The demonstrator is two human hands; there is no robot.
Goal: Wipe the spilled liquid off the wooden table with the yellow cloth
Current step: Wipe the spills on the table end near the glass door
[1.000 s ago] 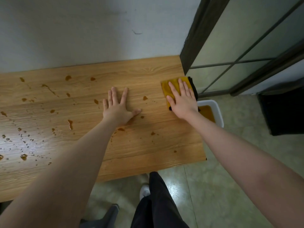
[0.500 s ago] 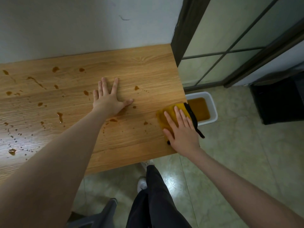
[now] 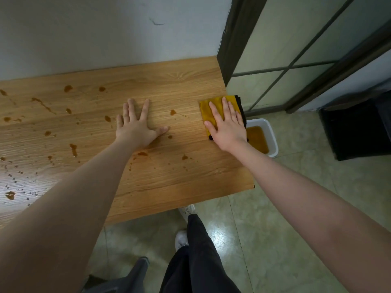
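The wooden table (image 3: 169,81) runs along the wall and is dotted with brown spilled liquid (image 3: 73,149), thickest toward the left. A folded yellow cloth (image 3: 208,109) with a black edge lies at the table's right edge. My right hand (image 3: 227,125) presses flat on the cloth with straight fingers, covering its near half. My left hand (image 3: 137,123) rests flat on the bare wood in the middle, fingers spread, with drops close to its thumb and wrist.
A white tub (image 3: 268,132) holding brown liquid stands on the tiled floor just right of the table. A dark door frame (image 3: 237,39) with glass panels rises at the table's far right corner. A black box (image 3: 357,132) sits farther right. My legs and shoes (image 3: 182,237) are below the table's front edge.
My right hand slid the cloth toward the front edge of the table, then pushed it back away along the right edge. My left hand stayed planted.
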